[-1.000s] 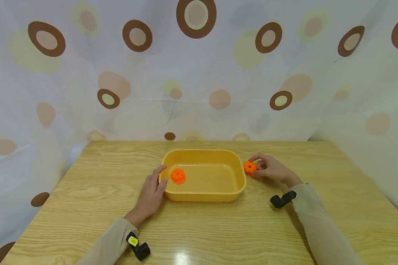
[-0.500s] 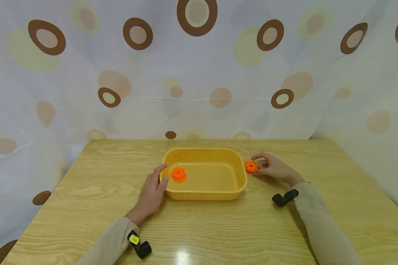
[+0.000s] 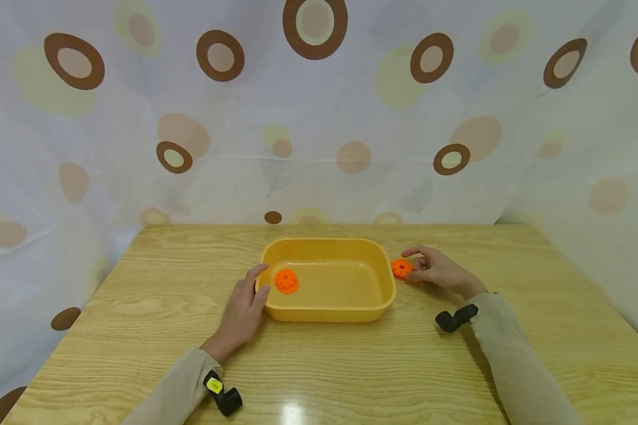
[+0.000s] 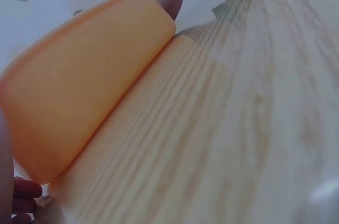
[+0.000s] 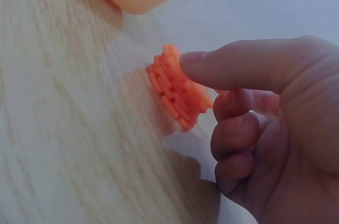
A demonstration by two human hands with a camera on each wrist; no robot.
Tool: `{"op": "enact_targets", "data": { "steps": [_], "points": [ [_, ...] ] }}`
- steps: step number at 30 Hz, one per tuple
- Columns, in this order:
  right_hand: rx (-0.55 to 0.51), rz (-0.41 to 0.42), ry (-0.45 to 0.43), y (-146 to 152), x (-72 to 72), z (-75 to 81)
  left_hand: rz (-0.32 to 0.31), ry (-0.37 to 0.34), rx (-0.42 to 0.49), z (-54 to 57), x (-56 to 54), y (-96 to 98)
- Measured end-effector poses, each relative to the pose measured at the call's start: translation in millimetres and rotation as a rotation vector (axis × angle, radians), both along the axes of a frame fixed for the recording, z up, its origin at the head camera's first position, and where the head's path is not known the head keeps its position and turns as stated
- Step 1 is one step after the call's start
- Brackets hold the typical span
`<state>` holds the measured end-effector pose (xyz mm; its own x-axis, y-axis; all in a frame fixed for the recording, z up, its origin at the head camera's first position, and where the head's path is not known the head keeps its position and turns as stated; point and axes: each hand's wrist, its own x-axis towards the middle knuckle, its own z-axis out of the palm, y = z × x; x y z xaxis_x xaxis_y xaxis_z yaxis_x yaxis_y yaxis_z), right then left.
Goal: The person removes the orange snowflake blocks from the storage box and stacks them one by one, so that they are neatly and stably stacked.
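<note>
A yellow plastic tub [image 3: 324, 315] stands upright on the wooden table. My left hand [image 3: 241, 310] holds its left end, with the index finger and thumb on the rim; other fingers curl low beside its outer wall [image 4: 79, 81] in the left wrist view. Inside, at the left, lie orange notched discs [image 3: 286, 281], overlapping. Just right of the tub is a short stack of orange notched discs [image 3: 401, 268], its layered edge plain in the right wrist view. My right hand [image 3: 443, 273] holds this stack between thumb and index finger; the index fingertip is hidden in the right wrist view.
The wooden table [image 3: 319, 372] reaches back to a patterned white curtain [image 3: 319, 189], which also hangs at both sides. Black wrist cameras sit on the left sleeve [image 3: 162, 389] and right sleeve [image 3: 516, 354].
Compared with a second ago, my right index fingertip sits slightly farther from the stack's centre. The left hand, tub and discs stay in place; the head view shifts slightly.
</note>
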<state>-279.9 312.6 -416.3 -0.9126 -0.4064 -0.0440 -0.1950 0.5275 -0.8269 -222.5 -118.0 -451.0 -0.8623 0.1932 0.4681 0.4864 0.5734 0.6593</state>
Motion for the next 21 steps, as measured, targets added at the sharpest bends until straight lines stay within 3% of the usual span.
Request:
{"op": "enact_targets", "data": {
  "steps": [21],
  "points": [
    [-0.034, 0.045, 0.159, -30, 4.5, 23.8, -0.004, -0.033, 0.011, 1.1, 1.8, -0.2]
  ]
}}
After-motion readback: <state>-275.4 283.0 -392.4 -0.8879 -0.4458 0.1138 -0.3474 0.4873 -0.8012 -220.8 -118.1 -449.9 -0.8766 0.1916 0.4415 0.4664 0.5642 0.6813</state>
